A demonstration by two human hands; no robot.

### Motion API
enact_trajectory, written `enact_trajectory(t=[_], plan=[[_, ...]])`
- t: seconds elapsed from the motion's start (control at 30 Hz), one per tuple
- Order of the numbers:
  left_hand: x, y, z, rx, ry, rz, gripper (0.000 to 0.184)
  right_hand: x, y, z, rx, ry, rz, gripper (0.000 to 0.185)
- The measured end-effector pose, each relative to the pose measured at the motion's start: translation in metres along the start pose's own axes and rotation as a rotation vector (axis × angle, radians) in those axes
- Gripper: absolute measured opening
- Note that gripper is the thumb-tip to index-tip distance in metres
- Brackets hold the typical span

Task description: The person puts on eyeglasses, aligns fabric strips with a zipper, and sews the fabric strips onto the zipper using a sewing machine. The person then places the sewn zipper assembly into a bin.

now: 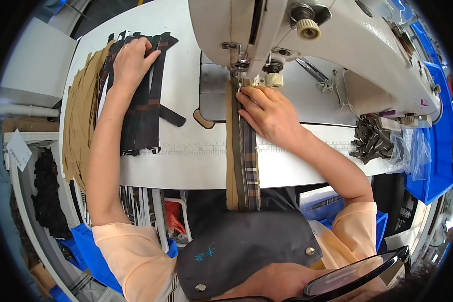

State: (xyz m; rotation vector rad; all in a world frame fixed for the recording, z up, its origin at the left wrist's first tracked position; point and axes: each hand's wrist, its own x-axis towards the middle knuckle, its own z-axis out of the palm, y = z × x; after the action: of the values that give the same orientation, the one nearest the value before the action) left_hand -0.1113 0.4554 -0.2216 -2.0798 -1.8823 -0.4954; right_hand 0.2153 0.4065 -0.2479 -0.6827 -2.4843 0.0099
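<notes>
My left hand (131,63) is on a pile of dark plaid fabric strips (141,118), fingers curled down onto a strip near the pile's far end; the fingertips are partly hidden. At the sewing machine (332,35), my right hand (272,110) grips the right side of a long zipper (240,166), fingers bent and close together just in front of the presser foot (239,75). A tan strip (231,176) runs along the zipper's left side and a plaid strip (251,181) along its right. Its near end hangs over the table edge toward my lap.
Tan strips (80,116) lie at the far left of the white table (191,168). Right of the machine bed are a heap of dark pieces (372,138), tweezers (314,70) and clear plastic bags (412,151). Blue bins (428,171) stand beyond the right edge.
</notes>
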Motion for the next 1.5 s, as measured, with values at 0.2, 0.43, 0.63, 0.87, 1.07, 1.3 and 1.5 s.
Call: enact_trajectory(t=[0.2, 0.43, 0.63, 0.87, 1.07, 1.3, 1.5], plan=[[0.000, 0.002, 0.019, 0.134, -0.059, -0.064, 0.015, -0.001, 0.001, 0.003, -0.034, 0.037, -0.013, 0.032], [-0.012, 0.027, -0.001, 0.029, 0.236, 0.014, 0.010, 0.000, 0.002, 0.003, -0.036, 0.041, -0.022, 0.032], [-0.041, 0.048, -0.007, -0.052, 0.171, 0.116, 0.009, 0.000, 0.001, 0.001, 0.007, 0.011, -0.009, 0.031], [-0.032, 0.051, -0.007, -0.410, -0.192, -0.129, 0.016, 0.000, 0.001, 0.001, -0.001, 0.016, -0.009, 0.030], [-0.011, 0.047, -0.012, -0.353, -0.318, -0.266, 0.019, 0.001, 0.001, 0.001, -0.028, 0.052, -0.020, 0.030], [-0.019, 0.047, -0.075, -0.722, 0.009, -0.384, 0.026, 0.000, 0.001, -0.001, -0.008, 0.014, 0.001, 0.030], [-0.105, 0.120, -0.123, -0.803, -0.591, 0.020, 0.038, -0.002, 0.001, 0.003, -0.033, 0.054, -0.006, 0.031]])
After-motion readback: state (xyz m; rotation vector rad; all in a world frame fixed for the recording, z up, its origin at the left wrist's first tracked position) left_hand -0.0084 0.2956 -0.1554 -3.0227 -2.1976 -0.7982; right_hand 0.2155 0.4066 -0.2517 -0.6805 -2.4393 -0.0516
